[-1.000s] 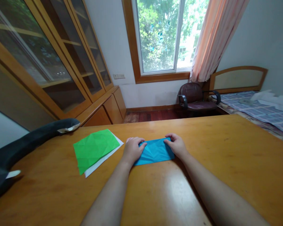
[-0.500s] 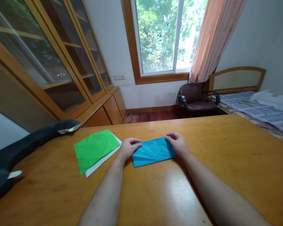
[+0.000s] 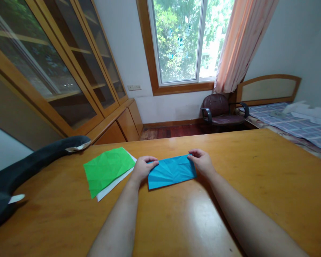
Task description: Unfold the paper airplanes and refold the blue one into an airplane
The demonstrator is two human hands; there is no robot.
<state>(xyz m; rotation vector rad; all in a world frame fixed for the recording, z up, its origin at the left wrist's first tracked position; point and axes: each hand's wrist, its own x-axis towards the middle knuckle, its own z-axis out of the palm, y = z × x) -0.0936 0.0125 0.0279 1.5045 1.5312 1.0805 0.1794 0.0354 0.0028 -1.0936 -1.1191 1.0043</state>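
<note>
Just below the frame's centre, we see the blue paper (image 3: 172, 174) on the table (image 3: 240, 160). Our left hand (image 3: 143, 169) has thumb and fingers clamped on its upper-left corner, our right hand (image 3: 202, 164) on its upper-right.

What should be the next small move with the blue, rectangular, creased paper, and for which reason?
Perhaps the left hand should press along the far edge of the blue, rectangular, creased paper while the right hand steadies the other end. The paper's face is visibly wrinkled, and the hands hold it near its far corners, so this might smooth it.
</note>
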